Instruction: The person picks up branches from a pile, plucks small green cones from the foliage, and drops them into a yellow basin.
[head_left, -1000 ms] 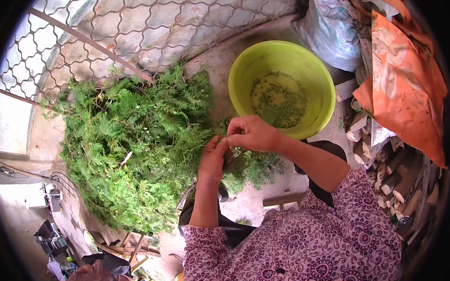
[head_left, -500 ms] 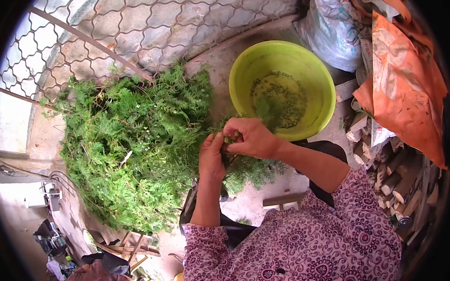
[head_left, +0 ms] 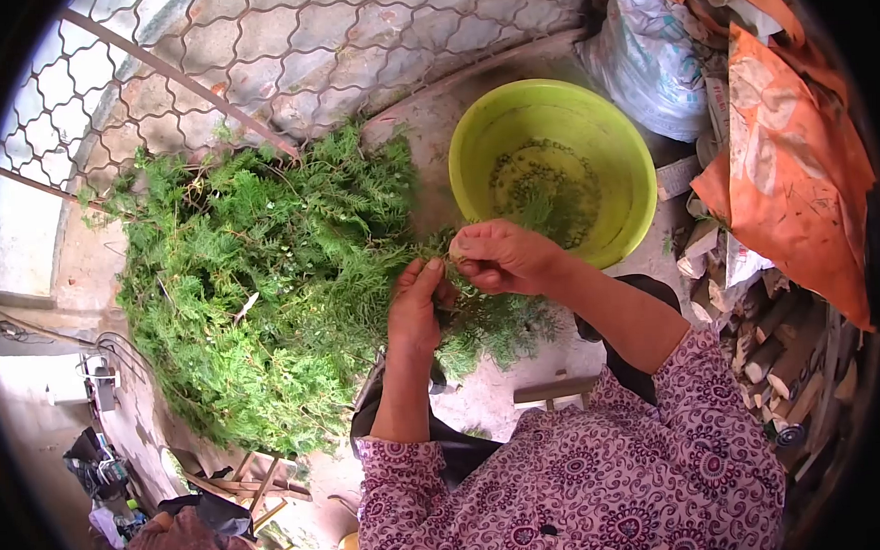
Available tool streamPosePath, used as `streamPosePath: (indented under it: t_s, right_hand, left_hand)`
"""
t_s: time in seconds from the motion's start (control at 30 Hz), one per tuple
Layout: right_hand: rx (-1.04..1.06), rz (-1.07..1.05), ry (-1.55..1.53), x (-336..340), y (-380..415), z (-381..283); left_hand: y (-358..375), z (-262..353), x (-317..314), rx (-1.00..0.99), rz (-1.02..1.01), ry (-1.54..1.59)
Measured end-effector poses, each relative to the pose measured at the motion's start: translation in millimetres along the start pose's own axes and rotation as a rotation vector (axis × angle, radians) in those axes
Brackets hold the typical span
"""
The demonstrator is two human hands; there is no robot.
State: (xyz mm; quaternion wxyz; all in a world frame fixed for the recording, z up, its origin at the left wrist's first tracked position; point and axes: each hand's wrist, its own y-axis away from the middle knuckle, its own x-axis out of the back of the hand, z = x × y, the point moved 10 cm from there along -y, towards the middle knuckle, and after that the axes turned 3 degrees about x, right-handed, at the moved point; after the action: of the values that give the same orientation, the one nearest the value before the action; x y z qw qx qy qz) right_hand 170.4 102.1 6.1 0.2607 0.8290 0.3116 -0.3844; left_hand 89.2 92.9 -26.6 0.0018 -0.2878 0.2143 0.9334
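Observation:
A leafy green branch (head_left: 505, 321) lies across my lap, between the big heap of green sprigs (head_left: 256, 281) and the basin. My left hand (head_left: 417, 300) pinches part of the branch between thumb and fingers. Close beside it on the right, my right hand (head_left: 502, 258) is closed, with thumb and fingertips together; what it holds is too small to make out. Beyond my right hand stands a yellow-green basin (head_left: 625, 162) with many small green round pieces (head_left: 533, 170) on its bottom. A green sprig overhangs its near side.
A metal lattice (head_left: 248, 59) runs behind the heap. At the right are a white sack (head_left: 651, 74), an orange sheet (head_left: 795, 166) and stacked firewood (head_left: 777, 360). Wooden pieces and dark cloth (head_left: 211, 516) lie at lower left.
My right hand has shifted slightly right and up, its fingers folding tighter. The sprig near the basin has moved a little. My left hand stays almost in place.

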Motion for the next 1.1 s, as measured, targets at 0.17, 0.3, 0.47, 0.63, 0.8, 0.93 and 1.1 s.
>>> streamPosePath:
  t_s: [0.17, 0.3, 0.47, 0.63, 0.8, 0.93, 1.1]
  right_hand:
    - [0.220, 0.089, 0.113, 17, 6, -55]
    - [0.557, 0.488, 0.657, 42, 40, -127]
    - [1.019, 0.836, 1.799, 26, 73, -154]
    - [0.596, 0.672, 1.575, 49, 50, -141]
    - [0.361, 0.341, 1.136, 47, 17, -94]
    - [0.238, 0.223, 1.239, 37, 5, -75]
    - [0.011, 0.004, 1.064, 30, 0, -44]
  left_hand:
    - [4, 13, 9, -0.029, 0.023, 0.069]
    - [9, 28, 22, -0.066, 0.128, 0.074]
    - [15, 43, 19, -0.106, 0.143, 0.065]
    - [11, 38, 20, -0.089, 0.098, 0.099]
    - [12, 40, 1, -0.103, -0.050, -0.105]
    - [21, 39, -11, -0.058, -0.127, -0.184]
    - [24, 45, -8, -0.115, -0.110, -0.153]
